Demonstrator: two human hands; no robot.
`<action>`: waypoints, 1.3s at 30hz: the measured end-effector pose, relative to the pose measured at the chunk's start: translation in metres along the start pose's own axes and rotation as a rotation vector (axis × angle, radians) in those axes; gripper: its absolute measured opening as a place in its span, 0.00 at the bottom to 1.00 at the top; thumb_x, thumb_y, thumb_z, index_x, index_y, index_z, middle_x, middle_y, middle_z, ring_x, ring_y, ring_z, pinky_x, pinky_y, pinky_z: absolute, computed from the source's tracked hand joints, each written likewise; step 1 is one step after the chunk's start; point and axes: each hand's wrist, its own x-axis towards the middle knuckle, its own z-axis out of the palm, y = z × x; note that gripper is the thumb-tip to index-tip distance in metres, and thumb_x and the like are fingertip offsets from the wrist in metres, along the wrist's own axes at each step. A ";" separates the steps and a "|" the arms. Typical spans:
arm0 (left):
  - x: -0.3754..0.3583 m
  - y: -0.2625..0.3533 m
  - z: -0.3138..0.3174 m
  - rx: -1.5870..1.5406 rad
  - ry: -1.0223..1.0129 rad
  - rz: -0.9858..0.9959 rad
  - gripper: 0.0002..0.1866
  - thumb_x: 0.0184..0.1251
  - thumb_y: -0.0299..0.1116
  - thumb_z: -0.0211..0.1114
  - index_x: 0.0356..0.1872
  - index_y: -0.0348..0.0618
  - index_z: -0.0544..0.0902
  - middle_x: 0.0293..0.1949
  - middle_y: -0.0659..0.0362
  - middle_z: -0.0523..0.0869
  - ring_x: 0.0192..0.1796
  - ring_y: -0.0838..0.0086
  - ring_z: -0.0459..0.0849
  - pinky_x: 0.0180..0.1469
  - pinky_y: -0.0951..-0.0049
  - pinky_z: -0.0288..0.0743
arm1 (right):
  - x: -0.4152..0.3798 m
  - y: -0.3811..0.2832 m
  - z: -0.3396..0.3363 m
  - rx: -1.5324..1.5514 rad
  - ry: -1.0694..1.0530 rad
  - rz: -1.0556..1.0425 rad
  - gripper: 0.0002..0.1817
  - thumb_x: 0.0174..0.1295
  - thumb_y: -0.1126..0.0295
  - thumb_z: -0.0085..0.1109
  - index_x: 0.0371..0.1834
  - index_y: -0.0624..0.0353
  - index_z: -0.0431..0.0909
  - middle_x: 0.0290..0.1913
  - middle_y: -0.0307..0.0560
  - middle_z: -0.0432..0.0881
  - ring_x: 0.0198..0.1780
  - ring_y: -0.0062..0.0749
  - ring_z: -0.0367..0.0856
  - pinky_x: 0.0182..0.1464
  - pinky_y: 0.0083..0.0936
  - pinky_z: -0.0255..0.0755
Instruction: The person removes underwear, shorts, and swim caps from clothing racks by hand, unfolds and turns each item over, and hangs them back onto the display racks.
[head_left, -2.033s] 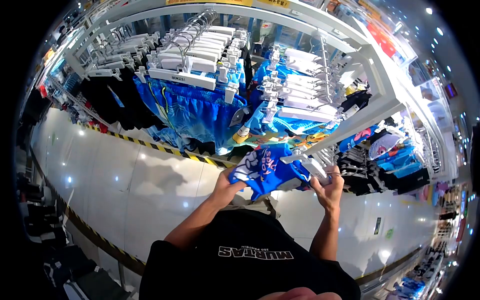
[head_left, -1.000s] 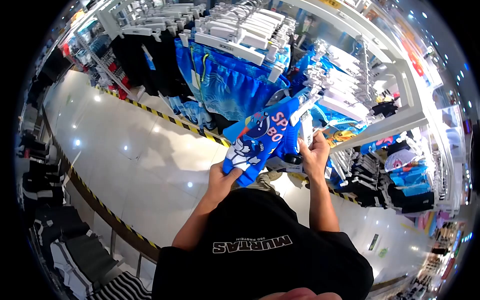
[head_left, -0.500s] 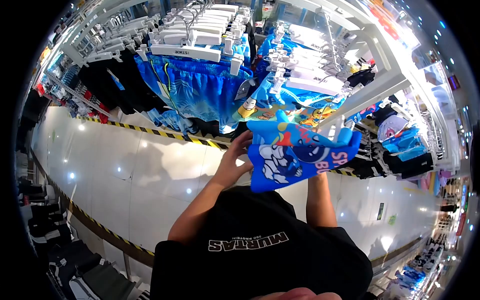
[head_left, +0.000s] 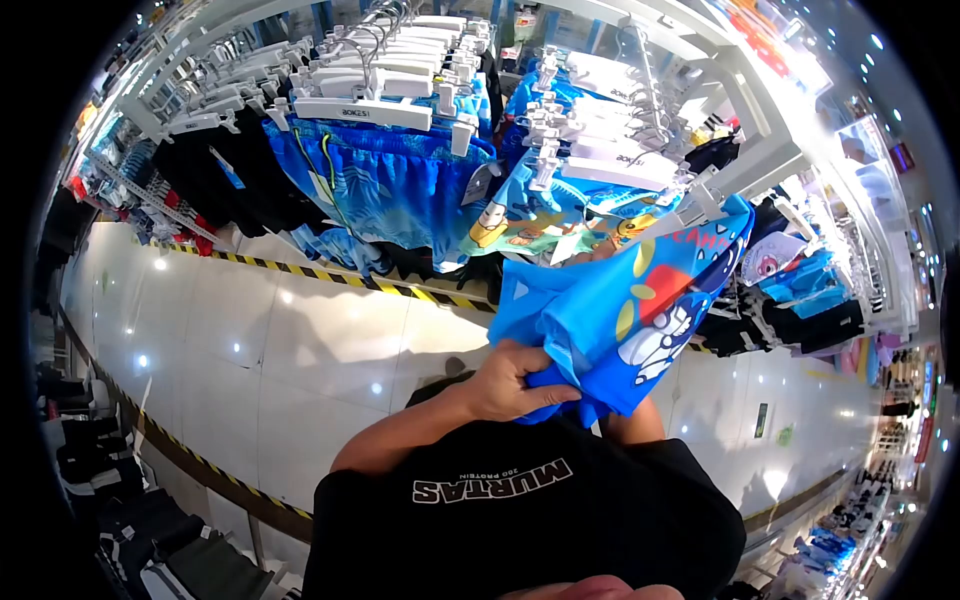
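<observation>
Blue cartoon-print swim shorts hang in front of my chest, with a white and red figure print and folds at their lower edge. My left hand is closed on the lower left edge of the cloth, thumb over the front. My right forearm rises behind the shorts, and the right hand itself is hidden by the fabric. A white hanger clip shows at the top right of the shorts. Just beyond hang blue palm-print shorts and light-blue cartoon shorts on white hangers.
A white metal rack frames the hanging clothes. Black shorts hang at its left. Yellow-black tape edges the rack's base above the tiled floor. Folded dark clothes lie at the lower left.
My left hand has moved down and right, from open beside the shorts to gripping their lower edge. The shorts have swung and tilted, their right side now higher.
</observation>
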 end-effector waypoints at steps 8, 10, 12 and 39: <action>-0.011 -0.027 -0.001 0.012 -0.052 -0.109 0.12 0.75 0.35 0.58 0.50 0.37 0.80 0.42 0.49 0.85 0.41 0.64 0.84 0.47 0.67 0.76 | 0.009 0.006 -0.005 -0.023 -0.004 0.053 0.18 0.57 0.73 0.68 0.49 0.68 0.79 0.42 0.43 0.85 0.41 0.25 0.82 0.47 0.24 0.76; -0.009 -0.027 0.003 -0.001 0.123 -0.123 0.13 0.75 0.38 0.59 0.47 0.38 0.80 0.37 0.48 0.85 0.37 0.61 0.84 0.43 0.66 0.75 | 0.016 0.005 -0.007 -0.058 -0.017 0.054 0.18 0.56 0.73 0.68 0.49 0.68 0.79 0.42 0.43 0.85 0.41 0.25 0.82 0.47 0.24 0.76; -0.015 -0.030 -0.010 -0.011 0.183 -0.285 0.14 0.72 0.37 0.63 0.51 0.39 0.80 0.42 0.46 0.85 0.41 0.61 0.85 0.45 0.66 0.76 | 0.034 0.000 -0.011 -0.132 -0.040 0.050 0.18 0.56 0.73 0.69 0.49 0.68 0.79 0.42 0.43 0.85 0.40 0.25 0.82 0.46 0.24 0.76; -0.113 -0.131 -0.044 0.158 0.502 -0.578 0.12 0.70 0.36 0.66 0.43 0.36 0.84 0.34 0.58 0.88 0.31 0.77 0.81 0.36 0.75 0.75 | 0.158 -0.092 0.048 -1.774 -0.247 -0.521 0.20 0.47 0.62 0.77 0.39 0.60 0.81 0.39 0.47 0.83 0.45 0.46 0.80 0.55 0.37 0.66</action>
